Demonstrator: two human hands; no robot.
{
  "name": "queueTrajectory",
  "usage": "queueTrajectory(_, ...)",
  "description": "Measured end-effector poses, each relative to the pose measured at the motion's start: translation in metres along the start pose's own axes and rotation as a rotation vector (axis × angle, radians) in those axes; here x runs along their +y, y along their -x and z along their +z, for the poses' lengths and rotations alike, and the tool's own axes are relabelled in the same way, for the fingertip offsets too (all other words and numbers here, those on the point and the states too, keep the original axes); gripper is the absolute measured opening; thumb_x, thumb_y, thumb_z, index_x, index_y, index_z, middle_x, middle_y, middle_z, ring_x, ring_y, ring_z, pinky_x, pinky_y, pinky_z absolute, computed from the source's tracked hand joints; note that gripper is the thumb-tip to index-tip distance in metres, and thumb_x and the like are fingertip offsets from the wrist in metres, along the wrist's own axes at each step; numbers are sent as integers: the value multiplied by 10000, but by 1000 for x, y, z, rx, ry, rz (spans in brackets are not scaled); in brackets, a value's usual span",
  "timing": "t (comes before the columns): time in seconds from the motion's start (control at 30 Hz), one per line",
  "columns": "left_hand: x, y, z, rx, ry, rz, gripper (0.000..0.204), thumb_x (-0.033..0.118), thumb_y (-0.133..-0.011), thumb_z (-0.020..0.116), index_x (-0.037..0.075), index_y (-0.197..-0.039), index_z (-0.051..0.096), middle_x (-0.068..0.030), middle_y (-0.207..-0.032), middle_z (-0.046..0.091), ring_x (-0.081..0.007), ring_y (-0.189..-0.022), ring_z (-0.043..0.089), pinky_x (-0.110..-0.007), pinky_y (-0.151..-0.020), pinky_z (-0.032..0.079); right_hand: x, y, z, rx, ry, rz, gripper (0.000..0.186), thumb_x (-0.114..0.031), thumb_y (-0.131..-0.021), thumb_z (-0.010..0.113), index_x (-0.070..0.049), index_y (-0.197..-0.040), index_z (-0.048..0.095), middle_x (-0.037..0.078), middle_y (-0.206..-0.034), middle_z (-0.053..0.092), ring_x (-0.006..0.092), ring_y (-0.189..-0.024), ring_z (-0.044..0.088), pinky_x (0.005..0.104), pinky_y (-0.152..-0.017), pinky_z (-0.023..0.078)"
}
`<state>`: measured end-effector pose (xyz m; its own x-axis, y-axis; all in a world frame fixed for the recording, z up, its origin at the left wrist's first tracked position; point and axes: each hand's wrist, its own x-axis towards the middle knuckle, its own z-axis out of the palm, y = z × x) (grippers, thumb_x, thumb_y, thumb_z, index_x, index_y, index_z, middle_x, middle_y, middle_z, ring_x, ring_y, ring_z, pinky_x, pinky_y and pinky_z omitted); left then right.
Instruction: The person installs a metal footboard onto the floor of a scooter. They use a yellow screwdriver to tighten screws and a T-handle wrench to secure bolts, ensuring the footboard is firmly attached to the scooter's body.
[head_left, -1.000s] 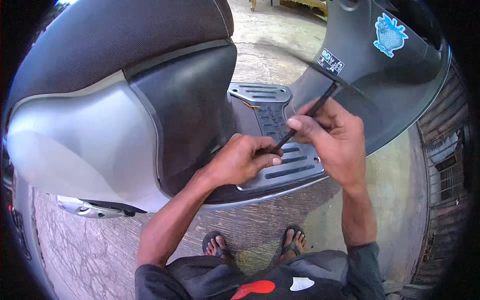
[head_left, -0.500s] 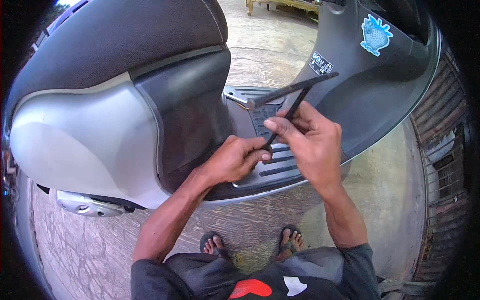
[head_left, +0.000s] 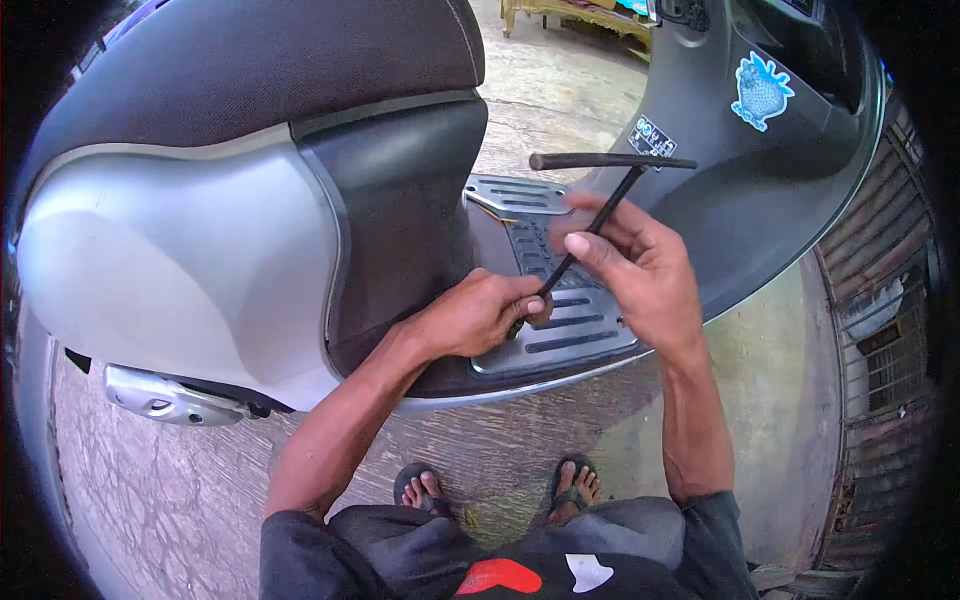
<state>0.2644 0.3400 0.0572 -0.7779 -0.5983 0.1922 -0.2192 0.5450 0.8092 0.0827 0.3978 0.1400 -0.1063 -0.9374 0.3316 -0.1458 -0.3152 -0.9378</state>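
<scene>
A dark T-handle wrench is held at a slant above the scooter's footboard, its crossbar at the upper end. My left hand is closed around the lower end of the shaft. A small dark bit shows under those fingers; what it is I cannot make out. Higher on the shaft, my right hand has its thumb against the metal, with the fingers curled loosely behind it. The right fingertips are blurred by motion.
The scooter's dark seat and silver side panel fill the left. Its grey front shield, with a blue strawberry-shaped sticker, rises on the right. A folded footrest sticks out low at left. Corrugated sheeting stands far right.
The wrench has turned about its shaft, so its crossbar now lies nearly level. My right fingers have loosened and shifted along the shaft. The left hand keeps its grip.
</scene>
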Motion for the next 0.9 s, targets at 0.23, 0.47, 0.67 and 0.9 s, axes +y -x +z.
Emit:
queueTrajectory(0.23,-3,1,-2,-4,40,5,286,281,-1036,606,13,-1081,695,-164,-888,731,-284,-836,725,-429,-769,535,-8,-3,5,-57,192,7,237,-120,-912,782,57,-1049,704,89,-927,760,98,-881,679,275,-788,552)
queueTrajectory(0.47,2,-1,-2,-27,-27,-41,306,301,-1032,610,15,-1081,706,-199,-842,714,-348,-788,717,-460,-729,514,-11,4,8,24,309,47,233,-116,-912,773,58,-1051,705,105,-920,764,105,-899,698,272,-784,558)
queueTrajectory(0.67,-4,1,2,-17,-26,-50,322,314,-1022,631,7,-1077,710,-246,-859,703,-373,-801,715,-469,-729,510,-5,3,2,-55,79,104,224,-115,-913,763,59,-1044,711,108,-874,770,108,-862,711,274,-760,563)
queueTrajectory(0.9,0,-2,-2,-70,-64,-121,328,308,-1018,637,-11,-1058,703,-248,-834,688,-386,-778,699,-477,-728,510,4,1,11,-7,179,-14,238,-128,-918,763,56,-1062,719,102,-892,774,101,-859,703,278,-741,578)
